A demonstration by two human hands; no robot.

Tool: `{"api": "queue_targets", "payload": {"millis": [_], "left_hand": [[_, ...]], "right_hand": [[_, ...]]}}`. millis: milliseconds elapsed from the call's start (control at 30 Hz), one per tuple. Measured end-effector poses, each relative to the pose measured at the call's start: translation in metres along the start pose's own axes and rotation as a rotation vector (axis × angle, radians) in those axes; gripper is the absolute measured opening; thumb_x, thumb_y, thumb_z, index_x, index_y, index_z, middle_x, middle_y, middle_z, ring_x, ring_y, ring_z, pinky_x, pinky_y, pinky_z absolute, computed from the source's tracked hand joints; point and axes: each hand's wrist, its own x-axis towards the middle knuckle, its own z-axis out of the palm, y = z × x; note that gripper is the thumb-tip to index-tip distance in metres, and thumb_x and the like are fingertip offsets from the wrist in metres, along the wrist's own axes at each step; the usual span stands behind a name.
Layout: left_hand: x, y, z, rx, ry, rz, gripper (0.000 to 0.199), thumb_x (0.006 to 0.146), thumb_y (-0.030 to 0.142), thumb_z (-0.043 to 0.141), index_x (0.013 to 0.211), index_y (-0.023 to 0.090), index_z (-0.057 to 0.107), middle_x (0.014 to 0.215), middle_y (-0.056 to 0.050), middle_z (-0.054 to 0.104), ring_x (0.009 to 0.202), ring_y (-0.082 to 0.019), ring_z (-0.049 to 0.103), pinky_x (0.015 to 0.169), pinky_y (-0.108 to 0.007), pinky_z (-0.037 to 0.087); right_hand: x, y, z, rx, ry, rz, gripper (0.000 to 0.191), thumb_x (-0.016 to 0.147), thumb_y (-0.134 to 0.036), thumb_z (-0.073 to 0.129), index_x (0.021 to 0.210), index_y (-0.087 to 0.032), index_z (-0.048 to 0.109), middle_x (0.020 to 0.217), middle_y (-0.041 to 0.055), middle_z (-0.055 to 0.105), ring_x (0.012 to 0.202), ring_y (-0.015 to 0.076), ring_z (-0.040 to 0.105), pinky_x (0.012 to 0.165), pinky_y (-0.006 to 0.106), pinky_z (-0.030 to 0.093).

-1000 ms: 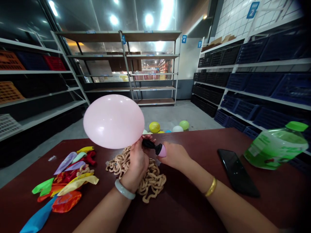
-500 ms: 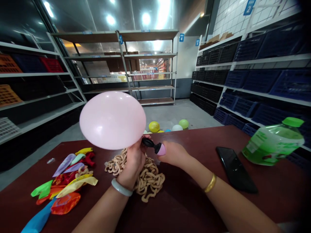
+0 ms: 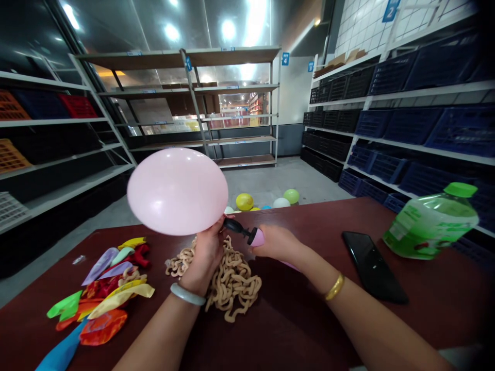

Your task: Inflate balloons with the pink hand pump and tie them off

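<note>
A large inflated pink balloon (image 3: 178, 190) hangs above the table's left half. My left hand (image 3: 209, 247) is closed round its neck, where the black nozzle of a hand pump (image 3: 242, 230) meets it. The pump's pink and black body is gripped in my right hand (image 3: 276, 242), and a bit of pink shows below that hand. Under my left hand lies a heap of tan, curly balloons (image 3: 235, 283). Uninflated balloons in several colours (image 3: 102, 296) are piled at the left.
On the dark red table (image 3: 305, 319), a black phone (image 3: 373, 265) and a green-capped bottle (image 3: 431, 221) stand at the right. Inflated balloons (image 3: 245, 201) lie on the floor beyond the far edge. Shelves with crates (image 3: 413, 123) line the sides.
My left hand and the balloon have shifted slightly left. More of the pump's black shaft shows between its nozzle and body, and pink now shows below my right hand.
</note>
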Motion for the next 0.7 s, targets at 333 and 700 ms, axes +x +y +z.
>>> {"api": "queue_targets", "payload": {"millis": [333,700], "left_hand": [[-0.018,-0.017,0.011,-0.207,0.074,-0.142,0.018,0.071,0.011,0.078,0.086,0.015,0.069,0.083,-0.004,0.072,0.08,-0.017,0.068,0.072,-0.028,0.057],[-0.02,-0.026,0.014,-0.159,0.09,-0.177,0.015,0.074,0.015,0.075,0.084,0.013,0.064,0.086,-0.01,0.074,0.089,-0.024,0.071,0.079,-0.036,0.058]], "right_hand": [[-0.009,-0.001,-0.004,-0.248,0.171,-0.143,0.047,0.09,-0.058,0.054,0.12,-0.022,0.053,0.103,0.01,0.071,0.092,0.0298,0.069,0.072,0.035,0.049],[-0.005,-0.009,0.012,-0.321,0.23,-0.188,0.026,0.098,-0.036,0.045,0.102,-0.017,0.063,0.093,0.0102,0.068,0.078,0.0264,0.069,0.064,0.033,0.05]]}}
